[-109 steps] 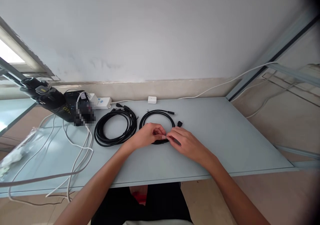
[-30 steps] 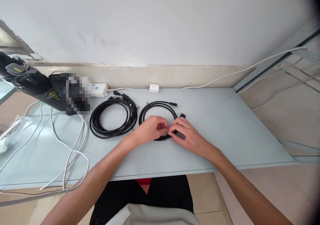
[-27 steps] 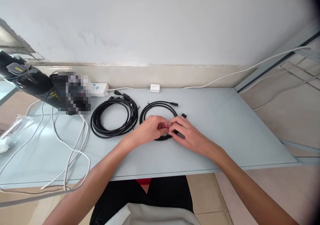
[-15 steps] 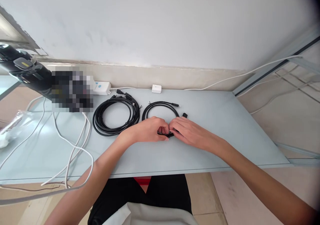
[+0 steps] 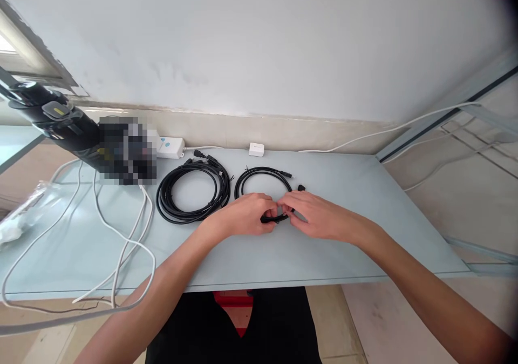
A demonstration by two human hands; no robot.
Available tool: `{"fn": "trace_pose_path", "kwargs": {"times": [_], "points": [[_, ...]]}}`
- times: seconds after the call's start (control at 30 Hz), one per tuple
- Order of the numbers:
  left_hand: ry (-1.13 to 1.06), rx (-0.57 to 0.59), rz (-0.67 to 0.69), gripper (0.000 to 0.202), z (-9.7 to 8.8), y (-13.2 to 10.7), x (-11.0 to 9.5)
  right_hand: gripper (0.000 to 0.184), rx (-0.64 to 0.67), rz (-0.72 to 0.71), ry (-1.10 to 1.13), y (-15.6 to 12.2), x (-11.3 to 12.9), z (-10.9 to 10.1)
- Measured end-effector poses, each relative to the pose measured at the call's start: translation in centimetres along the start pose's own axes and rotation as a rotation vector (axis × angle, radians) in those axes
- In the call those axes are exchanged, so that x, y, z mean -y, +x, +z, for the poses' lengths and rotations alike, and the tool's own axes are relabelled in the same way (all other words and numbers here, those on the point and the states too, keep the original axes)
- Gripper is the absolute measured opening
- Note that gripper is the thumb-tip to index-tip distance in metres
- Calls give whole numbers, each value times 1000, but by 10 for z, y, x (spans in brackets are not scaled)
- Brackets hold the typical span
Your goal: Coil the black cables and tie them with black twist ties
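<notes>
A black cable lies in a small round coil on the pale blue tabletop, its two connector ends pointing to the right. On the coil's near side, my left hand is closed with its fingers curled round the cable. Close beside it, my right hand pinches at the same stretch, fingertips almost meeting those of the left. Whether a thin tie is between the fingertips is too small to make out. Left of my hands rests a bigger black cable coil with several connectors at its top.
A white power strip and a small white adapter stand along the wall. Loose white cables hang over the table's front edge at left. A black jointed device reaches in at far left. A metal frame stands right.
The view has shifted slightly. My right hand's fingers have changed their pinch and opened a little from the left hand; more of the cable's near side shows between them.
</notes>
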State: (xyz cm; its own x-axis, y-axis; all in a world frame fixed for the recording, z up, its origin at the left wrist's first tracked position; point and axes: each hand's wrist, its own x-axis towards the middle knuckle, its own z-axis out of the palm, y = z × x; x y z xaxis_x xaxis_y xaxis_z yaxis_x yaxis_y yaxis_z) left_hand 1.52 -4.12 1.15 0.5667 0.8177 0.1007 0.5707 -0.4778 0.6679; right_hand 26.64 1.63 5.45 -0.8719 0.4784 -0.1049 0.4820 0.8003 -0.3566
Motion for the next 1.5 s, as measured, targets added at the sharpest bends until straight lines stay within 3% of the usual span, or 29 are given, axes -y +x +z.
{"fn": "trace_pose_path", "kwargs": {"times": [0.1, 0.2, 0.37, 0.57, 0.8, 1.03, 1.2, 1.4, 1.5], "points": [[-42, -18, 8, 6, 3, 1, 4, 22, 8, -60, -1, -5, -5, 5], [-69, -29, 0, 8, 4, 1, 6, 33, -64, -92, -45, -4, -7, 15], [-24, -72, 18, 8, 5, 0, 4, 35, -163, -67, -230, -4, -4, 28], [130, -97, 72, 9, 12, 2, 1, 37, -226, 37, -384, -15, 2, 48], [307, -105, 111, 14, 16, 2, 2, 33, -392, 236, -357, -16, 23, 70], [402, -165, 111, 19, 23, 6, 4, 29, -308, 337, -438, -14, 37, 64], [440, -161, 130, 17, 28, 10, 3, 22, -235, 537, -219, -11, 40, 42], [521, -151, 165, 21, 28, 12, 1, 19, -199, 702, 463, -6, 17, 28], [533, -141, 177, 22, 27, 12, 1, 20, -174, 722, 624, -6, 8, 31]]}}
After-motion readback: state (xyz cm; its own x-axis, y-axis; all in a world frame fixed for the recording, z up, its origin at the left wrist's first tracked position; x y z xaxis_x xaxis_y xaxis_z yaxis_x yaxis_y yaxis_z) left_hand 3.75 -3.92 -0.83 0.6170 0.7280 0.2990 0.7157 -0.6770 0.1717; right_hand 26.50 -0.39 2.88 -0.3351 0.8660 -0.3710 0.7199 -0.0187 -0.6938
